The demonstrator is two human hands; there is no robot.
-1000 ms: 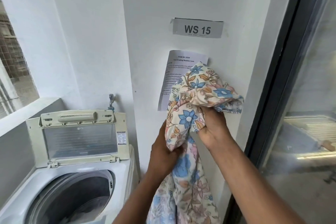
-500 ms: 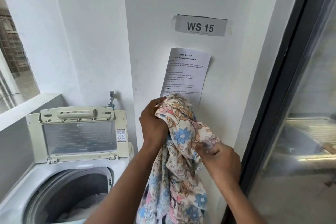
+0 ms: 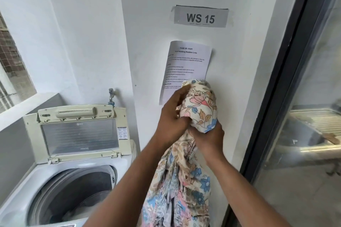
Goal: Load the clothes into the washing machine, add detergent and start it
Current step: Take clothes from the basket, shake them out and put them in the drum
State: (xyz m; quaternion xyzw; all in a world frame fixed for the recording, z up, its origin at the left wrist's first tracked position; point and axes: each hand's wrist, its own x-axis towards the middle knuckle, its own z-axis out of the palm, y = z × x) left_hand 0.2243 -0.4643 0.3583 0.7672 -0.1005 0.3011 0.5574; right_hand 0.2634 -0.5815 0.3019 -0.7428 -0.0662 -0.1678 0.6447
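A floral cloth (image 3: 200, 110) in cream, blue and pink is bunched at chest height in front of the wall, and its long tail hangs down to the bottom edge. My left hand (image 3: 171, 118) grips the bunch from the left side. My right hand (image 3: 208, 138) holds it from underneath. The top-loading washing machine (image 3: 127, 164) stands at the lower left with its lid (image 3: 79, 134) raised against the wall. Its drum (image 3: 73, 195) is open, with some pale laundry low inside. No detergent is in view.
A printed task sheet (image 3: 188, 66) and a "WS 15" label (image 3: 200, 17) are stuck on the white wall. A water tap (image 3: 111, 96) sits above the machine. A window ledge (image 3: 22, 108) runs on the left. A dark-framed glass door (image 3: 287, 79) closes off the right.
Both hands have kept gathering the cloth: my left hand rose to the top of the bunch, my right hand shifted beneath it, and the cloth is now balled tighter.
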